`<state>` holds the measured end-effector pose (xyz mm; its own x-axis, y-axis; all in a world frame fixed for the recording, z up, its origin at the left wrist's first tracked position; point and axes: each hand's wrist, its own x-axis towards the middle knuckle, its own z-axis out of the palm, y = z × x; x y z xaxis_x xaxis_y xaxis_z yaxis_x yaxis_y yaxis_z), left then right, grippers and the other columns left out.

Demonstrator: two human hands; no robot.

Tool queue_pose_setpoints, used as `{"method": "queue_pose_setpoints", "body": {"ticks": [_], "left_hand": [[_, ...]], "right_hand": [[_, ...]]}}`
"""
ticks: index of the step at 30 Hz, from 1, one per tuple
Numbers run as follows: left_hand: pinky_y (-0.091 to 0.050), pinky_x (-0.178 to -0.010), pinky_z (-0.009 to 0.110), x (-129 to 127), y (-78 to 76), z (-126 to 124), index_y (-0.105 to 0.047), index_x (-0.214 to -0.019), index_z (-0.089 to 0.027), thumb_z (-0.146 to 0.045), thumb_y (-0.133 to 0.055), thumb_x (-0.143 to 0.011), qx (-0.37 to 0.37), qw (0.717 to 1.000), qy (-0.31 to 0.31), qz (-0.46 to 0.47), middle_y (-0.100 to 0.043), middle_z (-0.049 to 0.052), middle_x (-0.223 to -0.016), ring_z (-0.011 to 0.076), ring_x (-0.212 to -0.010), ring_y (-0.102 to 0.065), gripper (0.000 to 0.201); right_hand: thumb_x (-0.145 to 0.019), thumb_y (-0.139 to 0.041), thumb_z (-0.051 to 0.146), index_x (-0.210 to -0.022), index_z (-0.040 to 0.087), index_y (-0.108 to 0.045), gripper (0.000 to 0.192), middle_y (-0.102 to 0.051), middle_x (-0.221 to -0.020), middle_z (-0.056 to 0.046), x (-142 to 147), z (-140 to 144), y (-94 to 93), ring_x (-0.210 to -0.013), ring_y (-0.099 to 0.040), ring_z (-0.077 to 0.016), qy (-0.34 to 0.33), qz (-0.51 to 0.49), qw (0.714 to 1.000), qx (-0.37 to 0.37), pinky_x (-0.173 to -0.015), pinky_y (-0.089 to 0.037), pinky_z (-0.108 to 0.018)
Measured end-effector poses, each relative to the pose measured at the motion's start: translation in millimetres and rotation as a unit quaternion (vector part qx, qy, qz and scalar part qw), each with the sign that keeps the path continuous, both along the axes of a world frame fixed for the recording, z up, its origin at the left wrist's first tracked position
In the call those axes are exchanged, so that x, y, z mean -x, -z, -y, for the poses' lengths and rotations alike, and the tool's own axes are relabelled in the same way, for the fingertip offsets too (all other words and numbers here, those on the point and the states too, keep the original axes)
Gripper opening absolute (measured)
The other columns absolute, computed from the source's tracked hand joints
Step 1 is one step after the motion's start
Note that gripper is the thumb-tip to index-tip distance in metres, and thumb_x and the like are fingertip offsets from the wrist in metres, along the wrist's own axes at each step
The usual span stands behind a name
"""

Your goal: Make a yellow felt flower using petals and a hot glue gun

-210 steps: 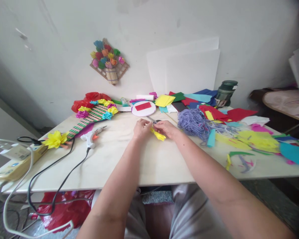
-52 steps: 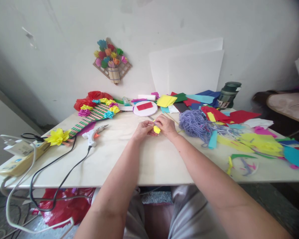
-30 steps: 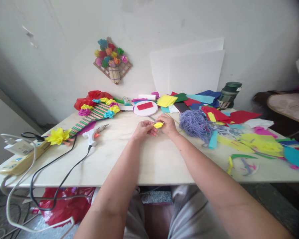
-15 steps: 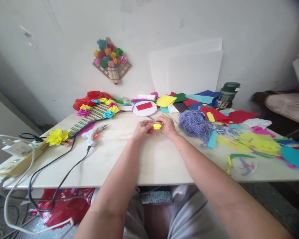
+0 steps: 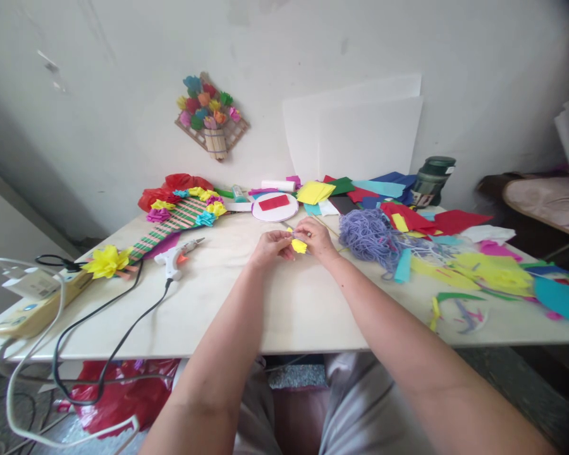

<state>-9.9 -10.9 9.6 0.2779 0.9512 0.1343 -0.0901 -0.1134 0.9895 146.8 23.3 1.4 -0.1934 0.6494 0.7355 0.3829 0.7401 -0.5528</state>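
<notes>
The person's left hand point(image 5: 272, 248) and right hand point(image 5: 317, 237) met above the middle of the surface point(image 5: 208, 316), both grasping a small yellow paper piece point(image 5: 298, 246) between them. The fingers were bent inward and pinched it from either side; its lower end showed below the fingertips, while the rest was partly covered, so its full shape could not be told.

Just beyond the hands lay a white oval point(image 5: 275, 216) with a red rectangle point(image 5: 274, 202) on it. To the right of the right hand sat a tangled heap of purple yarn point(image 5: 367, 237), with a turquoise strip point(image 5: 403, 265) beside it. Yellow sheets point(image 5: 315, 192) lay among other coloured papers along the back, near a dark green jar point(image 5: 434, 180) that stood upright.

To the left of the left hand, a white glue gun point(image 5: 173, 260) rested with its nozzle pointing away from the person. Beyond it lay a green striped panel point(image 5: 171, 224) edged with paper flowers, and a larger yellow flower point(image 5: 108, 261) was at its near end. A power strip point(image 5: 38, 316) lay at the surface's left edge. A flower decoration point(image 5: 213, 114) hung on the wall.
</notes>
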Motion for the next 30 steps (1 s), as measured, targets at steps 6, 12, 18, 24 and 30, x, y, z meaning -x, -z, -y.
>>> {"method": "queue_pose_setpoints", "body": {"ticks": [6, 12, 18, 24, 30], "left_hand": [[-0.046, -0.045, 0.021, 2.4, 1.8, -1.4, -0.059, -0.084, -0.011, -0.039, -0.072, -0.065, 0.001, 1.0, 0.019, 0.012, -0.064, 0.003, -0.059, 0.0122, -0.045, -0.06, 0.037], [-0.046, -0.047, 0.02, 2.6, 2.1, -1.6, -0.059, -0.084, -0.011, -0.04, -0.071, -0.068, 0.019, 0.999, 0.032, 0.019, -0.066, 0.004, -0.063, 0.0128, -0.05, -0.062, 0.036], [-0.046, -0.045, 0.02, -0.9, -1.6, 2.0, -0.056, -0.081, -0.011, -0.034, -0.072, -0.068, 0.019, 1.0, -0.004, 0.017, -0.066, 0.004, -0.06, 0.0137, -0.047, -0.062, 0.031], [-0.046, -0.044, 0.02, -2.5, -3.2, 3.3, -0.056, -0.078, -0.011, -0.033, -0.071, -0.069, 0.008, 1.0, -0.023, 0.008, -0.065, 0.004, -0.059, 0.0128, -0.045, -0.061, 0.028], [-0.047, -0.045, 0.021, -2.5, -2.0, 2.7, -0.054, -0.079, -0.012, -0.035, -0.069, -0.069, -0.01, 0.999, -0.032, 0.009, -0.066, 0.003, -0.059, 0.0133, -0.046, -0.061, 0.028]], "right_hand": [[-0.074, -0.058, 0.023, -0.07, 0.02, -0.063, 0.007, -0.059, -0.085, -0.005, 0.3, 1.5, -0.3, -0.082, -0.055, -0.0171, 0.007, 0.015, 1.0, -0.006, -0.067, -0.044, -0.027], [-0.073, -0.059, 0.024, -0.067, 0.019, -0.061, 0.008, -0.058, -0.083, -0.005, 0.5, -0.5, 0.0, -0.076, -0.055, -0.0157, -0.022, -0.021, 0.999, 0.009, -0.065, -0.045, -0.028], [-0.068, -0.064, 0.034, -0.063, 0.018, -0.062, 0.016, -0.057, -0.077, -0.004, 0.5, -3.0, -1.0, -0.072, -0.054, -0.0152, -0.081, -0.089, 0.991, 0.061, -0.063, -0.045, -0.028], [-0.062, -0.068, 0.041, -0.06, 0.018, -0.063, 0.024, -0.058, -0.071, -0.002, 1.4, -2.4, -1.3, -0.069, -0.055, -0.0151, -0.099, -0.123, 0.979, 0.128, -0.064, -0.045, -0.029], [-0.059, -0.069, 0.038, -0.06, 0.018, -0.064, 0.02, -0.061, -0.068, -0.002, 2.0, -1.3, -0.6, -0.066, -0.056, -0.0153, -0.104, -0.141, 0.971, 0.162, -0.063, -0.047, -0.03]]}}
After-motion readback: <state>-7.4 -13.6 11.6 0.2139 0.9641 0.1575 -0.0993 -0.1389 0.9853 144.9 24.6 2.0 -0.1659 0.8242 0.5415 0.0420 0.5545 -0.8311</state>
